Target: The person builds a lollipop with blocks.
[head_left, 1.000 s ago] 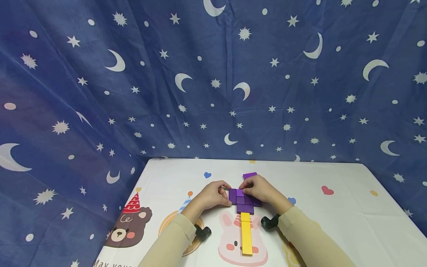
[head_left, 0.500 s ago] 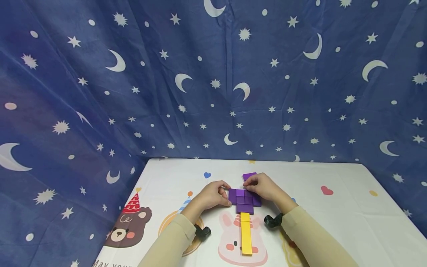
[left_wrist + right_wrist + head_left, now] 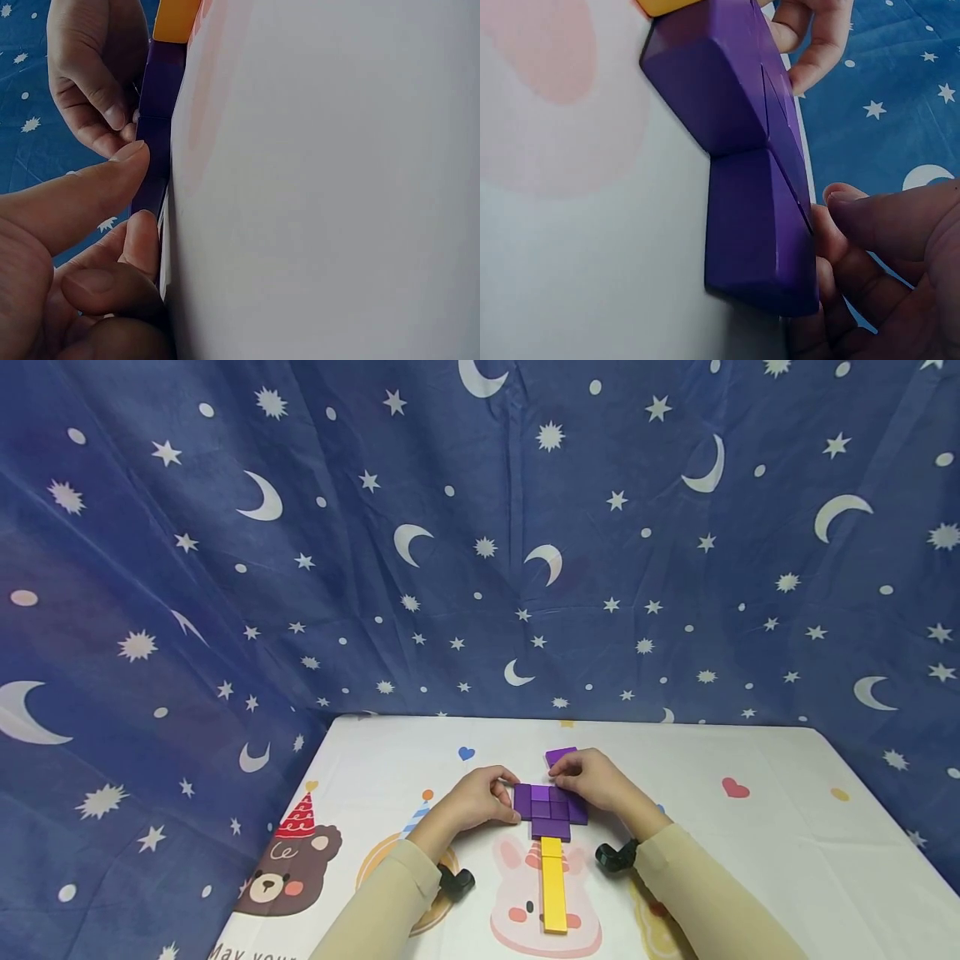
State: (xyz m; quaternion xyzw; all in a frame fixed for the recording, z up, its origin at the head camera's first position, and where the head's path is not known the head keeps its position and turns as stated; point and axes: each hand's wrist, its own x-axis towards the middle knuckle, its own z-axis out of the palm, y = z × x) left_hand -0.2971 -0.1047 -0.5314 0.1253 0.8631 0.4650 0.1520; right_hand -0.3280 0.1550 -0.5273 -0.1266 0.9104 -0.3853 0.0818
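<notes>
Flat purple blocks (image 3: 551, 829) lie fitted together on the table in the head view. A narrow yellow block (image 3: 554, 893) and a small yellow block (image 3: 551, 847) run in a line from their near side. My left hand (image 3: 482, 797) holds the leftmost purple block (image 3: 522, 802) between thumb and fingers. My right hand (image 3: 592, 778) hovers at the far right of the group, fingers loosely bent, nothing seen between them. In the right wrist view its fingers stand close behind a purple block (image 3: 742, 225); contact is unclear. A separate purple block (image 3: 560, 757) lies beyond, partly behind that hand.
A white tablecloth (image 3: 750, 827) with printed animals and hearts covers the table. Behind the far edge hangs a blue curtain (image 3: 480, 568) with moons and stars. A black wrist camera (image 3: 456, 883) is on the left wrist, another (image 3: 615, 857) on the right.
My right hand has let go of the small purple piece at the top of the group and drawn back slightly to the right. The left hand stays in place.
</notes>
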